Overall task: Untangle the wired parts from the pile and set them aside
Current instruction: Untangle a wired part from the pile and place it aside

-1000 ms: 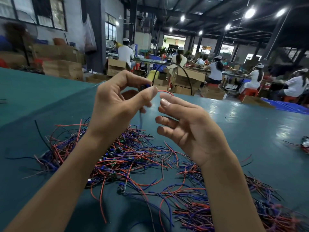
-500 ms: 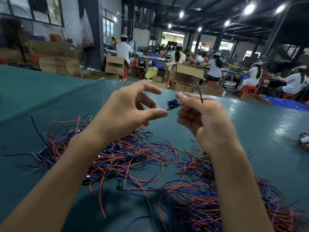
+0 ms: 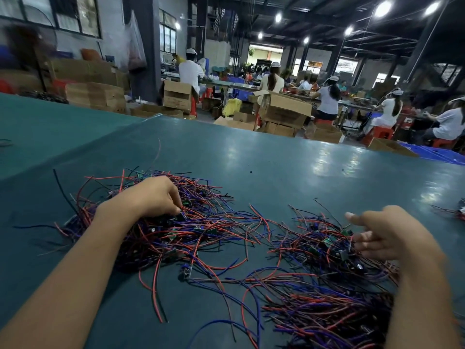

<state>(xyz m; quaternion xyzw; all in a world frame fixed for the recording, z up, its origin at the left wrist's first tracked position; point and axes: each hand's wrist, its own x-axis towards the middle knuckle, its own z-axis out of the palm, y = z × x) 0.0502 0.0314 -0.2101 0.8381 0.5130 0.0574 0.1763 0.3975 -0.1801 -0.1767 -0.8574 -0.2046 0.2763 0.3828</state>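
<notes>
A tangled pile of red, blue and black wired parts (image 3: 208, 230) with small green boards lies on the green table (image 3: 276, 167). My left hand (image 3: 151, 197) rests palm-down on the left side of this pile, fingers curled and pinched around a small dark part (image 3: 180, 216). A second heap of wired parts (image 3: 319, 245) spreads to the right and toward the near edge. My right hand (image 3: 385, 235) hovers just over that heap's right side, fingers spread, holding nothing, slightly blurred.
A small bunch of wires (image 3: 459, 212) lies at the far right edge of the table. Beyond the table's far edge stand cardboard boxes (image 3: 284, 109), and several seated workers (image 3: 327, 99) sit at benches. Another green surface (image 3: 50, 127) adjoins on the left.
Both hands have dropped from chest height to the table. The part held between them is gone from my right hand, which now hangs open; my left hand has dug into the left pile.
</notes>
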